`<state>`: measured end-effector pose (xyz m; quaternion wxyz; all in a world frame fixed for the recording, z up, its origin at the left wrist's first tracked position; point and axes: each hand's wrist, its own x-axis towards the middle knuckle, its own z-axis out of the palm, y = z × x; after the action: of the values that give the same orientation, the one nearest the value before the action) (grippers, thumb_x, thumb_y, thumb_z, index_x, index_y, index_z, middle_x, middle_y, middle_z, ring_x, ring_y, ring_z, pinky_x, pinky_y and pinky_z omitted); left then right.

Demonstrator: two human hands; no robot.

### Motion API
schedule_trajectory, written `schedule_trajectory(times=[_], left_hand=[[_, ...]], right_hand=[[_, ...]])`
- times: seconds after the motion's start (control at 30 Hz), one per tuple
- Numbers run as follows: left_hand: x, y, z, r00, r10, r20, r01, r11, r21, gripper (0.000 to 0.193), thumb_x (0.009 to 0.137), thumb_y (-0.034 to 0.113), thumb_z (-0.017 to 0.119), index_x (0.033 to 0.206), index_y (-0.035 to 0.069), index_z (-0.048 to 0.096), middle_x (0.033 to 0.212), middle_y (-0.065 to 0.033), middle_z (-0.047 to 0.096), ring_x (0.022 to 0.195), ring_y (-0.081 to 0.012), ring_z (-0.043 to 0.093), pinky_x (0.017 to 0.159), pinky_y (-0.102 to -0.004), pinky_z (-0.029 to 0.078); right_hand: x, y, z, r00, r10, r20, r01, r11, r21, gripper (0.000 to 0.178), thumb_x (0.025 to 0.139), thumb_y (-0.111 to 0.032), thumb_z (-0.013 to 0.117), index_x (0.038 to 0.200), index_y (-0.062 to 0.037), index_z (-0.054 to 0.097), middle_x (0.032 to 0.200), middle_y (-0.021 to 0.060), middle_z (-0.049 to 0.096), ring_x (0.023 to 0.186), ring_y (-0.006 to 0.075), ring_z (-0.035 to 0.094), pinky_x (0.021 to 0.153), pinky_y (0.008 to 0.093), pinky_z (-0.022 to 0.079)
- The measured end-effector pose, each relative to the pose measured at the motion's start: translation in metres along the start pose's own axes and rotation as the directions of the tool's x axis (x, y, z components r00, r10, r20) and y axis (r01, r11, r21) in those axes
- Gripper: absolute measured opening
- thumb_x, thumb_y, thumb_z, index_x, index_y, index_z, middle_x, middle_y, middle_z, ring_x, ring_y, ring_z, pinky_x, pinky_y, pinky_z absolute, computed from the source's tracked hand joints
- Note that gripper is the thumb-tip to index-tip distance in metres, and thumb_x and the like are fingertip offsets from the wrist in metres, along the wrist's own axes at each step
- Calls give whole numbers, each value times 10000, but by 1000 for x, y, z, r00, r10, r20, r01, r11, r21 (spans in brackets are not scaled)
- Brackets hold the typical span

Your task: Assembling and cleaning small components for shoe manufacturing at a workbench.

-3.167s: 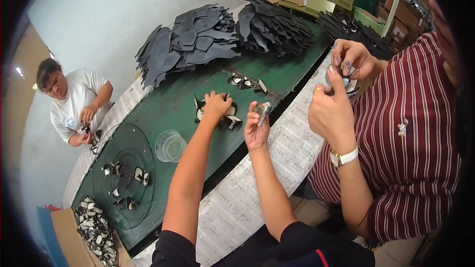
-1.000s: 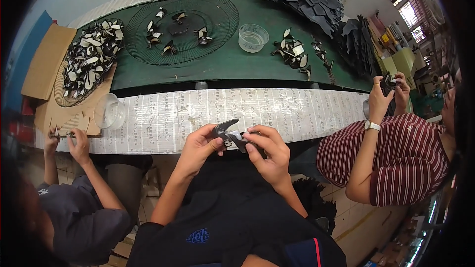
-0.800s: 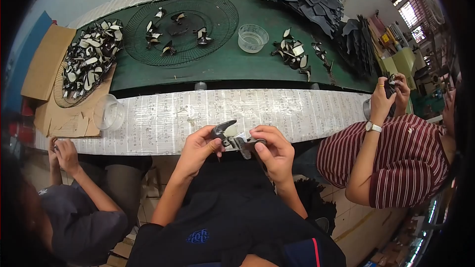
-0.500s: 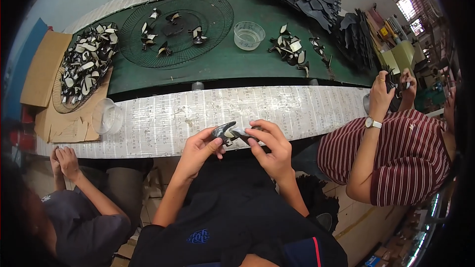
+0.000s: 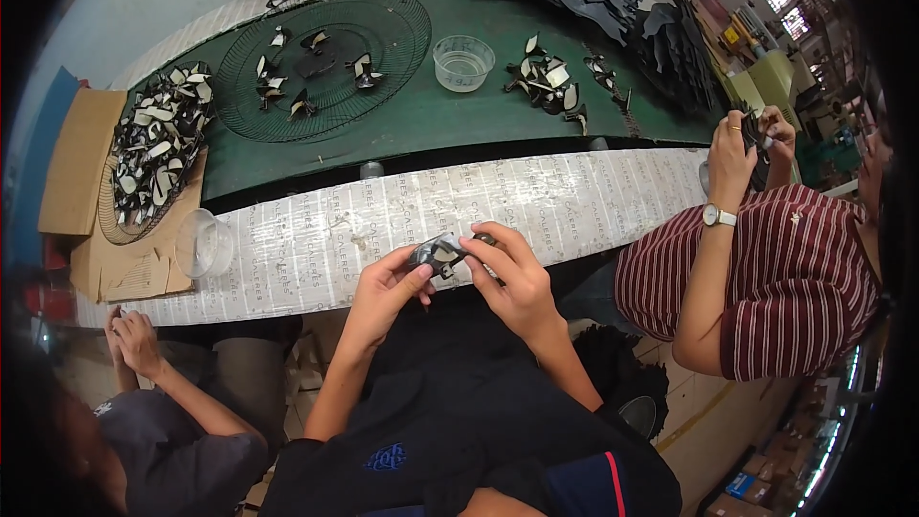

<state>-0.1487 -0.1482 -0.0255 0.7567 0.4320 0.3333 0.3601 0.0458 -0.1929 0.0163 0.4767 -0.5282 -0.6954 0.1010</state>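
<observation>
Black curved piece (image 5: 444,254) — glossy, pale-faced — clamped in left hand (image 5: 389,281); right hand (image 5: 520,284) alongside, grip unclear.

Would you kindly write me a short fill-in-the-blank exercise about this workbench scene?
1. Of the left hand and right hand, which hold a dark, shiny item, the one nearer the striped shirt is the ____ one.
2. A large round wire guard lies on the ____ tabletop.
3. The heap of black-and-white pieces is to the ____ of that guard.
4. The watch near that shirt has a ____ strap.
Missing words: right; green; left; white.
</observation>
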Motion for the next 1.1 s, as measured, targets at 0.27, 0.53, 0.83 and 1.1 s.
schedule_trajectory(times=[0.27,0.53,0.83,1.1], left_hand=[[0,-2,-2,1000,-23,-18,23,1000,-21,282,963,118,595,1192,-46,579,939,-78,649,765,-126,634,664,-263,545],[-4,1,0,998,-68,1,67,980,-186,243,977,149,581,1139,-34,578,939,-100,660,780,-155,669,700,-281,597],[-5,0,-1,997,-68,-21,61,973,-224,181,970,152,595,1040,-14,571,945,-111,665,769,-171,688,679,-270,606],[-3,-3,1,996,-78,-35,68,972,-223,189,964,143,606,1055,-17,568,960,-114,668,800,-181,690,699,-279,607]], right_hand=[[3,1,-11,996,3,-93,-9,997,-73,276,811,50,696,1081,0,669,1095,137,596,781,211,647,663,292,541],[-8,-8,-21,970,234,-61,-213,947,243,234,848,58,657,1080,34,675,1121,118,582,917,144,631,711,226,555],[-6,-22,-5,984,179,-22,-171,966,192,228,836,34,691,1062,6,690,1087,110,605,826,140,660,636,236,575],[-11,-13,-2,990,139,-27,-135,983,125,239,826,33,701,1062,-4,689,1084,113,603,819,151,663,636,243,575]])
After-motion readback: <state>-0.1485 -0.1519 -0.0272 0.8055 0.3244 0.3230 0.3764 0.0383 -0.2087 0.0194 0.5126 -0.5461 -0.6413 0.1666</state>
